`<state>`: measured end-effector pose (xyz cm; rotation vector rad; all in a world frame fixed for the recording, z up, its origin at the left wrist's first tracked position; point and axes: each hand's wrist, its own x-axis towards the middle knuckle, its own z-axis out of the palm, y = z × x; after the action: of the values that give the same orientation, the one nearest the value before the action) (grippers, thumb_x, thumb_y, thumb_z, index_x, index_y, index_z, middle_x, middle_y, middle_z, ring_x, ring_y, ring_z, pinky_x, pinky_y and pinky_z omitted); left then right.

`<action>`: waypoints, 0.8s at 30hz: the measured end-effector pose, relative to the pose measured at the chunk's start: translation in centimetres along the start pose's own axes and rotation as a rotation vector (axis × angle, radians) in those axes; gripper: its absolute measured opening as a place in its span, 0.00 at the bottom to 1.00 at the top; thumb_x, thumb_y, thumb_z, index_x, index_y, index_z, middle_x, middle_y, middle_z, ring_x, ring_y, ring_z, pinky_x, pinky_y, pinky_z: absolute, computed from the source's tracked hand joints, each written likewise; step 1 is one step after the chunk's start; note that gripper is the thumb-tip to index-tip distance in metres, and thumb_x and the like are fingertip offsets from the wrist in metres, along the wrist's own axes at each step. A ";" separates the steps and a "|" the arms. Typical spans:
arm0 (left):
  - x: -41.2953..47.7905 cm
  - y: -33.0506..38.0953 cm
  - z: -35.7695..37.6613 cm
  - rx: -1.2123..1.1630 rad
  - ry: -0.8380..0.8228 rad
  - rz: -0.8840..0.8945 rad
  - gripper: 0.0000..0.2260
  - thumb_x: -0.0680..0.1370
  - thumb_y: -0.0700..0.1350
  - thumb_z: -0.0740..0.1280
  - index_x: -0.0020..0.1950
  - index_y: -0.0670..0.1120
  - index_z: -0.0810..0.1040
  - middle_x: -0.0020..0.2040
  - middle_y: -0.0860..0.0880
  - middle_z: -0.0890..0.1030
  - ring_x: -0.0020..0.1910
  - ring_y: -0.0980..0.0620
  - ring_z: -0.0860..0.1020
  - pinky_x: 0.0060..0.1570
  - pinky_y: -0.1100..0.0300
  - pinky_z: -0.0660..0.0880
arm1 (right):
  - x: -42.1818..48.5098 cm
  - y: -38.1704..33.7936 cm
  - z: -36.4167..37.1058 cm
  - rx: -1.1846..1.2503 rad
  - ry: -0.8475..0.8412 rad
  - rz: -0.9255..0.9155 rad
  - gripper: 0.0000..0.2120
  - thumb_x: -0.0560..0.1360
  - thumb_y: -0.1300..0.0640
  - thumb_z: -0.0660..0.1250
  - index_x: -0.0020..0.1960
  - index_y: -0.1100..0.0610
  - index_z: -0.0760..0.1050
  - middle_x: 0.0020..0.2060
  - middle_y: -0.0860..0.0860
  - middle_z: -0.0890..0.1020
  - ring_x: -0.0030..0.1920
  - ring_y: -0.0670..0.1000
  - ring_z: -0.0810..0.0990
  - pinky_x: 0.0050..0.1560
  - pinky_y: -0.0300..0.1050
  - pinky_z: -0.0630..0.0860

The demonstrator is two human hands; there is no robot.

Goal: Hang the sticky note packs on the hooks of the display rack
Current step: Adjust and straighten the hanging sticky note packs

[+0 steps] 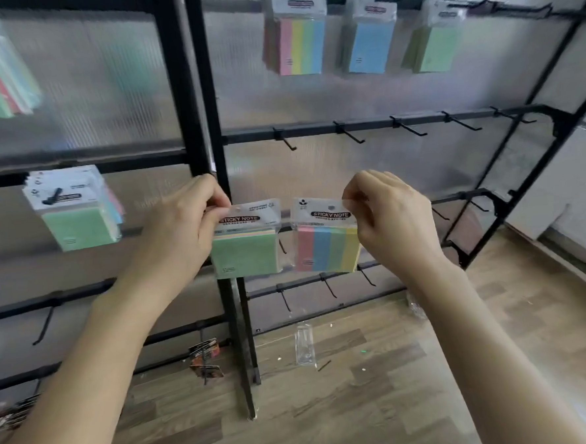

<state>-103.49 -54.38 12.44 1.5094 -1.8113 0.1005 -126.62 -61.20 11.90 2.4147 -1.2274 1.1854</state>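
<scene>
Green sticky note pack (247, 248) — my left hand (185, 225) has its grip clamped on the header, before the display rack (204, 90) upright. Striped pack (325, 247), just beside it — my right hand (387, 212) pinches its header. Bare hooks (348, 134) on the rail above; three hung packs (299, 43) on the top rail.

The person's left forearm (96, 340) and right forearm (469, 317) are bare along all the length that shows, slim and smooth. The left hand (182, 225) and right hand (392, 212) are bare as well, with slender fingers and plain knuckles.
</scene>
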 end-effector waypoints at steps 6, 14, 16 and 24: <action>3.2 3.7 4.2 -0.018 -0.027 0.030 0.03 0.76 0.37 0.64 0.43 0.42 0.73 0.40 0.51 0.75 0.40 0.56 0.70 0.40 0.73 0.66 | -1.0 5.7 -2.1 -0.049 0.021 0.083 0.04 0.66 0.64 0.61 0.37 0.57 0.72 0.33 0.48 0.77 0.37 0.52 0.73 0.31 0.41 0.62; 9.2 6.1 10.2 -0.033 -0.028 0.092 0.03 0.76 0.35 0.64 0.43 0.41 0.73 0.39 0.50 0.75 0.38 0.53 0.71 0.38 0.69 0.64 | 0.5 13.1 -2.6 -0.103 0.032 0.123 0.04 0.67 0.62 0.59 0.38 0.57 0.72 0.35 0.48 0.77 0.39 0.53 0.75 0.32 0.42 0.62; 11.0 6.2 11.5 -0.042 -0.022 0.096 0.03 0.76 0.35 0.64 0.43 0.41 0.73 0.39 0.49 0.76 0.38 0.52 0.72 0.40 0.64 0.64 | 1.7 14.9 -2.2 -0.108 0.048 0.117 0.04 0.67 0.62 0.59 0.38 0.56 0.71 0.35 0.47 0.77 0.40 0.53 0.75 0.32 0.41 0.62; 18.3 6.0 15.3 -0.042 0.064 0.082 0.03 0.76 0.35 0.64 0.44 0.41 0.72 0.40 0.47 0.76 0.40 0.47 0.74 0.41 0.53 0.69 | 7.4 21.3 -0.9 -0.074 0.068 0.065 0.04 0.67 0.63 0.60 0.38 0.56 0.71 0.35 0.47 0.77 0.39 0.52 0.75 0.32 0.43 0.68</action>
<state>-116.51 -75.17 14.75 1.3877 -1.8134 0.1484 -140.50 -78.90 14.05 2.2787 -1.3143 1.2071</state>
